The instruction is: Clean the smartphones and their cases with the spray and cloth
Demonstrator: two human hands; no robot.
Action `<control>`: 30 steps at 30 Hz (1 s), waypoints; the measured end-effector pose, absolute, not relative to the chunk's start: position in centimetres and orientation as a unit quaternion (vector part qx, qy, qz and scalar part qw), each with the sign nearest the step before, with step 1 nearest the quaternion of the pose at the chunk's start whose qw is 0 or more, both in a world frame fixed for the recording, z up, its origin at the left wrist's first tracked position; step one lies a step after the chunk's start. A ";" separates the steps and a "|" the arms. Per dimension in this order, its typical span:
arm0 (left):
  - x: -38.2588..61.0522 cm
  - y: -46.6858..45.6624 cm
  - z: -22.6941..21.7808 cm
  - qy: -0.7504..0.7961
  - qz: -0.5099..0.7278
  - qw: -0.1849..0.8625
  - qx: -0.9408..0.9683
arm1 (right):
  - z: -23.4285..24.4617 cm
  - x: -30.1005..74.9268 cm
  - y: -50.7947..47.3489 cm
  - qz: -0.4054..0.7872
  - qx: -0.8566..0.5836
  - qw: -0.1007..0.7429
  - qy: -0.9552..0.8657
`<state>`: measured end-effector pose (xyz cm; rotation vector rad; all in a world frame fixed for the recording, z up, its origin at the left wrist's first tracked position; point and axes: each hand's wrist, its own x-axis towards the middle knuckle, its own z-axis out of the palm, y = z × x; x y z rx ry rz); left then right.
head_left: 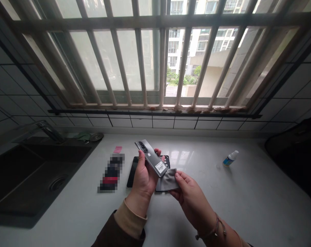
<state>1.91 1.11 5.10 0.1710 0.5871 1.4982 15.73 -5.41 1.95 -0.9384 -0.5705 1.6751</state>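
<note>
My left hand (143, 176) grips a grey smartphone (151, 157), back side up, with its camera at the far end and a white sticker near the lower end. My right hand (190, 195) pinches a small grey cloth (169, 180) that touches the phone's lower end. Both hands hover over a white counter (222, 206). Under them lie a black phone (132, 169) and another dark phone or case (165, 159), partly hidden.
A dark sink (29, 171) with a tap (49, 130) fills the left. A small pink packet (117, 149) and a blurred dark item (111, 173) lie left of the phones. A small spray bottle (229, 158) lies at right. A dark object (296, 157) sits far right. A barred window stands behind.
</note>
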 end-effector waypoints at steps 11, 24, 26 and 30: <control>1.9 0.9 4.4 0.336 0.684 0.618 0.193 | 2.6 16.1 -6.6 0.733 -0.349 0.462 -0.359; 1.0 1.3 4.1 0.461 0.593 0.564 0.344 | 0.6 25.0 -0.4 0.375 -0.680 0.291 -0.558; 1.0 1.3 3.8 0.459 0.578 0.584 0.337 | 0.3 25.8 0.0 0.314 -0.712 0.254 -0.575; 1.1 1.1 2.7 0.485 0.558 0.565 0.367 | 0.2 26.5 0.1 0.213 -0.759 0.207 -0.580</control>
